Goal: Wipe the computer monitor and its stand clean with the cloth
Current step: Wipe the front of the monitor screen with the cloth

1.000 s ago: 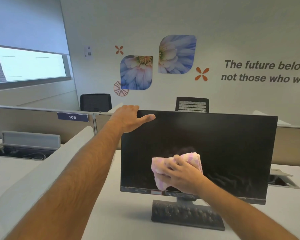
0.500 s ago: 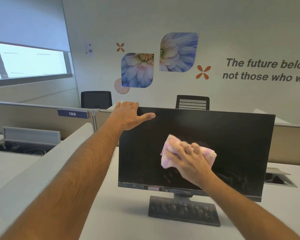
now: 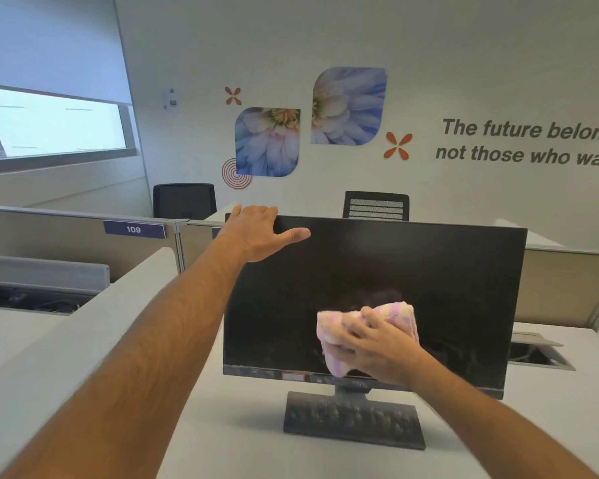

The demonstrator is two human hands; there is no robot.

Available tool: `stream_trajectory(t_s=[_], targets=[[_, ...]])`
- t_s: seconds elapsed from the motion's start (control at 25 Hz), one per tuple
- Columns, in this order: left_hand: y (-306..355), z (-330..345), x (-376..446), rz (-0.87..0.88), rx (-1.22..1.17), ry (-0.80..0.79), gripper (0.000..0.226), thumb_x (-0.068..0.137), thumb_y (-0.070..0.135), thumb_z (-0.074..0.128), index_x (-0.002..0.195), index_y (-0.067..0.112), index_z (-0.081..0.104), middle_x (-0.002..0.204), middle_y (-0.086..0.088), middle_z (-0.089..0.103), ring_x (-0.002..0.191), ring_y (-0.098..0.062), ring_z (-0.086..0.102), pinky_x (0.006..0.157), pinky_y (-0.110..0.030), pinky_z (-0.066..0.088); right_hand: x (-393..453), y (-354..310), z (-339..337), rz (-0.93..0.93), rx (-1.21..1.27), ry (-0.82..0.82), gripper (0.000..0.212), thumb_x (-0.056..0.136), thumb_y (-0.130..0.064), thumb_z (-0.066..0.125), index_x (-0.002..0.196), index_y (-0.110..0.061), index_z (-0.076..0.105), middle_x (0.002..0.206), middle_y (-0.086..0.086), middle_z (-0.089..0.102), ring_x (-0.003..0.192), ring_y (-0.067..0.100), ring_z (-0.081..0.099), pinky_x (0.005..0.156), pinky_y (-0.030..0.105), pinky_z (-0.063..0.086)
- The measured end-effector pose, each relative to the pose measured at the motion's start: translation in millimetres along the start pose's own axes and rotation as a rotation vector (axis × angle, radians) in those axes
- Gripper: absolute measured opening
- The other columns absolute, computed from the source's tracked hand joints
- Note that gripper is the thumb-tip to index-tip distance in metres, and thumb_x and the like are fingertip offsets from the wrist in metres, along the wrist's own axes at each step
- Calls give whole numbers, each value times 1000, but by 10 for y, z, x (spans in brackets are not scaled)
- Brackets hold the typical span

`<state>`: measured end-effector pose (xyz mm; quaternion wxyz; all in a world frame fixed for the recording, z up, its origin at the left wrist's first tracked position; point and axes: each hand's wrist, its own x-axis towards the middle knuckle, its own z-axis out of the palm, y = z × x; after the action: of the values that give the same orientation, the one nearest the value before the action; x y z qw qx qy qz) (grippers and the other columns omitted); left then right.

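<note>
Head view | left hand (image 3: 256, 233) grips monitor (image 3: 429, 271) top corner on counter (image 3: 222, 426) | right hand (image 3: 377, 347) presses cloth (image 3: 332, 330) low on screen | dusty stand (image 3: 355, 421) looks unwiped

Office: partitioned desks (image 3: 66, 344), numbered cubicle sign (image 3: 133, 229)

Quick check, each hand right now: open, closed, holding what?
Left hand: gripping the monitor at its top left corner, thumb on the front.
Right hand: holding the pink cloth against the screen.
</note>
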<state>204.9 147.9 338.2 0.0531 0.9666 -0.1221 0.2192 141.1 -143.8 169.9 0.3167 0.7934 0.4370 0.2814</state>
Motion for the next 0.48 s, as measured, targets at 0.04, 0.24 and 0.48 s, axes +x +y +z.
stream_trajectory(t_s=[0.04, 0.24, 0.48], targets=[[10, 5, 3, 2, 4, -1, 88, 67, 99, 11, 99, 26, 46, 116, -4, 62, 109, -25, 56, 114, -60, 29, -35, 24, -26, -43, -19, -23, 82, 62, -28, 89, 134, -25, 50, 137, 9, 47, 113, 33, 54, 90, 52, 52], [60, 25, 16, 3, 18, -19, 90, 71, 97, 15, 109, 23, 49, 124, -5, 60, 116, -29, 55, 115, -61, 27, -18, 202, -75, 374, 91, 98, 70, 74, -22, 81, 137, -25, 51, 146, 11, 44, 119, 35, 52, 92, 53, 47], [155, 14, 20, -2, 29, -63, 114, 64, 100, 8, 133, 18, 49, 138, -5, 55, 129, -29, 48, 118, -61, 21, -131, 209, 47, 142, 13, 22, 76, 67, -24, 85, 135, -26, 51, 140, 9, 47, 116, 34, 53, 92, 53, 49]])
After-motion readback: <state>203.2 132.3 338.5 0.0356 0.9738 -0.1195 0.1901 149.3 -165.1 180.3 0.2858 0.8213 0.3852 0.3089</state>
